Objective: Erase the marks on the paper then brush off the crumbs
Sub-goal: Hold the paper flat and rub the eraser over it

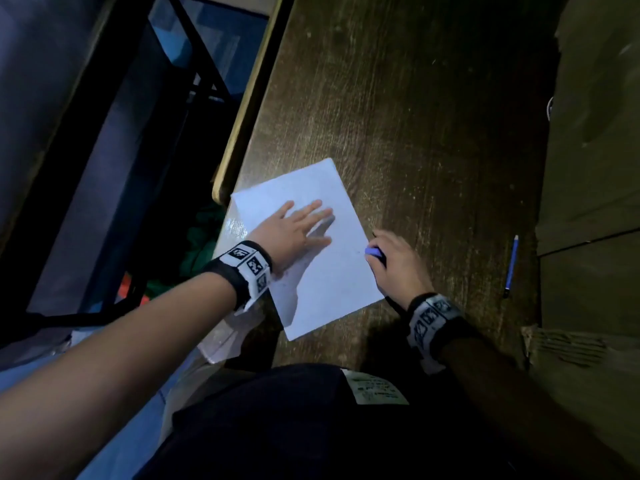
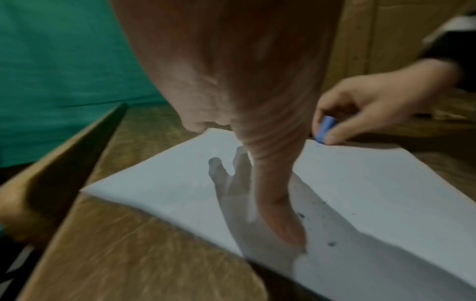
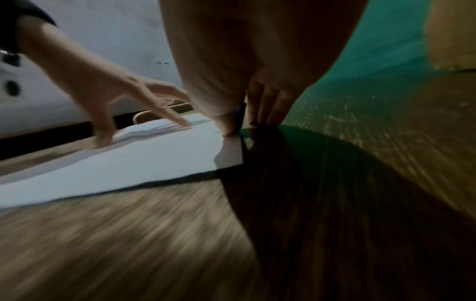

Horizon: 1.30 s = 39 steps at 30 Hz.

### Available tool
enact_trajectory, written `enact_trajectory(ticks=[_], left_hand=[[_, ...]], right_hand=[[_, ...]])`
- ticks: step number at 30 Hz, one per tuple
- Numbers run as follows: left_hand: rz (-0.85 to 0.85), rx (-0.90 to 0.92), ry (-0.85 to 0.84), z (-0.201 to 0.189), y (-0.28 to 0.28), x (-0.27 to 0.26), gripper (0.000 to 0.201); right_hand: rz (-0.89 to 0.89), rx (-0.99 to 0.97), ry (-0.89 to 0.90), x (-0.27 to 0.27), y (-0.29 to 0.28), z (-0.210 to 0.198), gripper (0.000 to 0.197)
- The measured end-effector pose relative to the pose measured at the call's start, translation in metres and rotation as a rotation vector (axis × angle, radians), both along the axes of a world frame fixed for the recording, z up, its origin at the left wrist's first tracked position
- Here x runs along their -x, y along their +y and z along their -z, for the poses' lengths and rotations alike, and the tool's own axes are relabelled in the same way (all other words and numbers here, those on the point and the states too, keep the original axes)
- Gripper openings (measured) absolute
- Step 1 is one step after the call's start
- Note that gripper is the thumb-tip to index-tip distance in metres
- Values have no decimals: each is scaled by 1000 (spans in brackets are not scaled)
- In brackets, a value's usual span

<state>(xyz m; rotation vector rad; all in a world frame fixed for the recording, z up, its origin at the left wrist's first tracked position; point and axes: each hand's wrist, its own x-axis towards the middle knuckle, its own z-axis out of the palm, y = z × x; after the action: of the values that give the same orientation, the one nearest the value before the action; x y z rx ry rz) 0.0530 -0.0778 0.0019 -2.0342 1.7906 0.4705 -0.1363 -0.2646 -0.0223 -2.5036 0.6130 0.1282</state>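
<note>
The room is dim. A brown wooden surface (image 1: 433, 109) fills the middle, with scratchy pale streaks in its grain. Its left edge has a lighter tan rim (image 1: 249, 109) that curves round at the near corner. A brighter patch of light falls on the near left part of the surface. On the right side stands brown cardboard (image 1: 595, 140), and one piece near the front shows its ripply torn edge (image 1: 564, 348). To the left, lower down, are black metal bars (image 1: 204, 71) of a frame over a blue-grey floor (image 1: 86, 209). Something green (image 1: 204, 240) lies down there just below the surface corner, and a small bit of orange (image 1: 126, 287) shows beside it.
</note>
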Motion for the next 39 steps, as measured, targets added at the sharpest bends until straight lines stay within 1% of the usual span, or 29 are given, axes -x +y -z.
enact_trajectory(ticks=[2,3,5,6,7,9,10,12,14,16,17,18,21,22,23,24,27,28,29,30,33,34,35,36,38,39], left_hand=[[-133,39,49,-6,11,-9,92],[-195,52,68,-7,15,-11,83],[-285,55,104,-1,22,-6,72],[-339,69,151,4,24,0,69],[-422,93,228,9,27,7,74],[-569,74,363,15,29,23,112],[-593,48,367,18,29,30,126],[-589,9,295,22,26,41,140],[-598,-1,263,24,21,45,146],[-591,-10,255,25,16,44,150],[-586,-18,254,25,14,43,153],[-577,-30,249,26,12,42,154],[-557,-53,224,26,8,36,157],[-542,-57,219,26,7,34,157],[-525,-58,215,25,7,31,157],[-508,-57,210,26,7,29,157],[-486,-60,193,28,7,25,157],[-485,-65,194,27,6,25,158],[-486,-75,200,26,5,26,159],[-486,-87,204,25,3,26,160],[-492,-109,210,23,0,26,163],[-493,-111,210,23,0,26,163],[-493,-110,208,23,0,27,163],[-492,-108,205,23,0,26,163],[-496,-108,199,24,1,27,161],[-496,-109,196,23,1,27,160]], right_hand=[[23,-5,-90,16,12,2,2],[54,-25,-111,21,18,4,4],[131,-85,-86,26,26,7,6],[151,-110,-55,26,30,7,7],[156,-134,-37,25,35,7,9],[126,-159,-61,22,43,4,9],[103,-177,-85,20,47,3,7],[46,-246,-109,15,55,0,5],[-56,-300,-83,8,63,2,4],[-126,-306,-49,-3,67,3,7],[-112,-295,-58,-13,64,5,10],[-52,-279,-82,-24,59,6,12],[211,-230,-154,-55,39,3,10],[239,-227,-167,-57,37,2,9],[201,-219,-161,-54,40,2,8],[104,-217,-142,-46,47,1,7],[-274,-295,28,-13,73,-10,7],[-327,-302,46,-13,71,-9,7],[-308,-281,38,-21,65,-9,8],[-233,-240,5,-33,57,-4,7],[85,-123,-135,-65,33,5,10],[119,-115,-160,-65,33,7,10],[82,-134,-139,-58,39,7,10],[-17,-171,-74,-49,49,4,10],[-281,-236,124,-27,69,-3,10],[-363,-247,183,-23,69,-5,10]])
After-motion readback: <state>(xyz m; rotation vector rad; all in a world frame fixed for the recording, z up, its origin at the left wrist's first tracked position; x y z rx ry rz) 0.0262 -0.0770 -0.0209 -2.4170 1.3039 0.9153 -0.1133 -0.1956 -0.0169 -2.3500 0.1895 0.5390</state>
